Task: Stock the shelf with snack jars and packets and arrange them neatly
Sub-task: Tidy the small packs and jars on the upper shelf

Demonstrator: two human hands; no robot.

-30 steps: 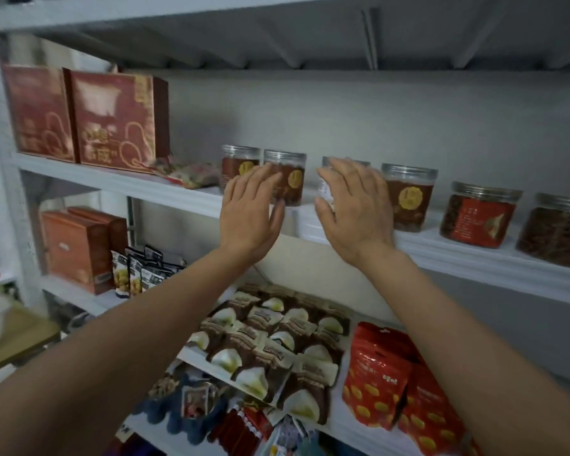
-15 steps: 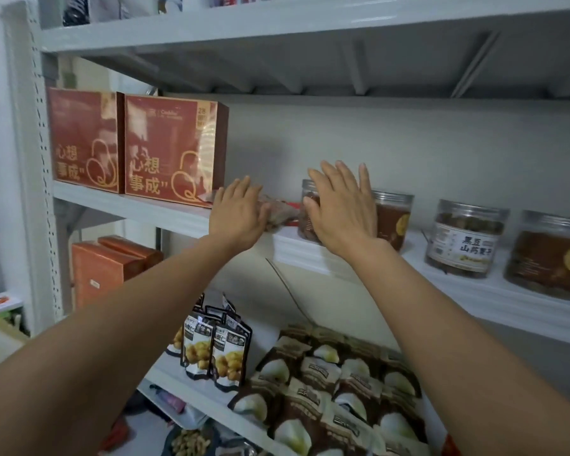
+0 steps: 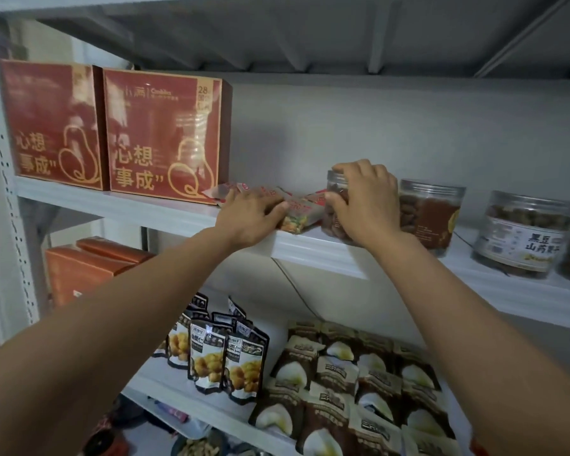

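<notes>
Jars and packets sit on the long white metal shelf (image 3: 316, 250) in front of me. I will use that shelf as my marker for where things are.

My right hand (image 3: 366, 205) is on top of that shelf, wrapped around a clear round plastic jar of brown snacks (image 3: 334, 222). The fingers curl over the jar's lid and the thumb presses its front, so the hand is gripping the jar. The jar stands upright near the shelf's front edge.

My left hand (image 3: 249, 215) lies on the same shelf, just left of the jar. Its fingers are bent down onto a heap of small red and clear snack packets (image 3: 297, 212). It presses them; I cannot tell if it is really holding one. The packets lie flat, and the heap touches the jar's left side.

Farther left on the shelf stand two big red cardboard boxes with gold writing (image 3: 165, 136), side by side and upright. To the right of my jar on the shelf stands a second clear jar with a dark red label (image 3: 430, 215), very close to my right hand. After it comes a clear jar with a white label (image 3: 524, 235), a bit apart.

Below the shelf I see black stand-up pouches with yellow nuts pictured (image 3: 224, 357) and rows of dark brown flat packets with a white shape (image 3: 349, 383). Orange boxes (image 3: 89, 264) sit below the shelf too, off to the left.
</notes>
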